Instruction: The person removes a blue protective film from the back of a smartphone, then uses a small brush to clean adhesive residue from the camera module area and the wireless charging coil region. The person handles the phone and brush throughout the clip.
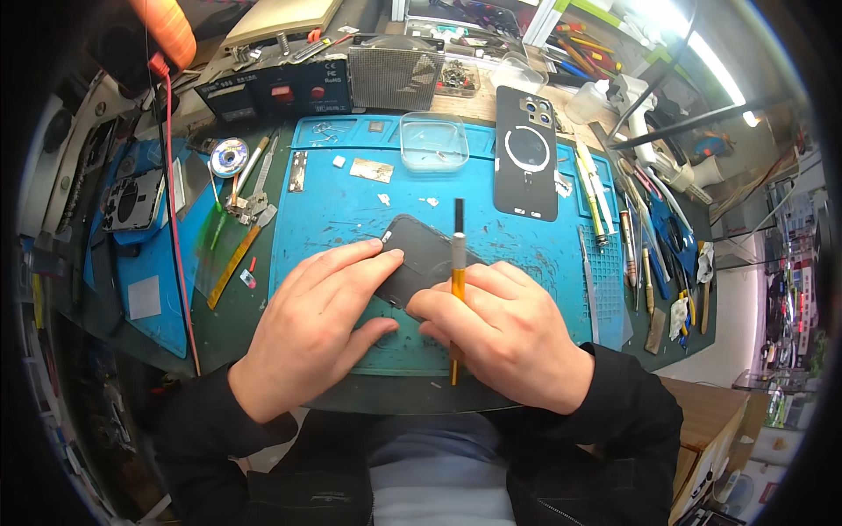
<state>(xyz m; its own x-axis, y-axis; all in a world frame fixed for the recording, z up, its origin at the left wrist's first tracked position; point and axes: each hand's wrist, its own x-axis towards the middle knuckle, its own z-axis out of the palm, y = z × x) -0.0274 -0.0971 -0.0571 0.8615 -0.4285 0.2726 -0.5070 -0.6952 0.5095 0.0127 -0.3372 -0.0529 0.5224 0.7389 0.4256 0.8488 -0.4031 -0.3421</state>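
A dark, flat phone-shaped panel (412, 254) lies tilted on the blue work mat. My left hand (320, 307) grips its left end, fingers over the edge and thumb near the lower side. My right hand (509, 329) is closed around a slim gold-handled tool (458, 280) with a silver collar and a black end pointing up. The fingertips of that hand touch the panel's lower edge and hide its right part. Whether the tool's lower end touches anything is hard to make out.
The blue mat (307, 223) carries a black phone back cover (528, 188) with a white ring, a clear plastic box (434, 145) and small metal parts. A solder reel (229, 157) and tweezers lie left. Several hand tools (667, 237) crowd the right. A black device (281, 96) stands behind.
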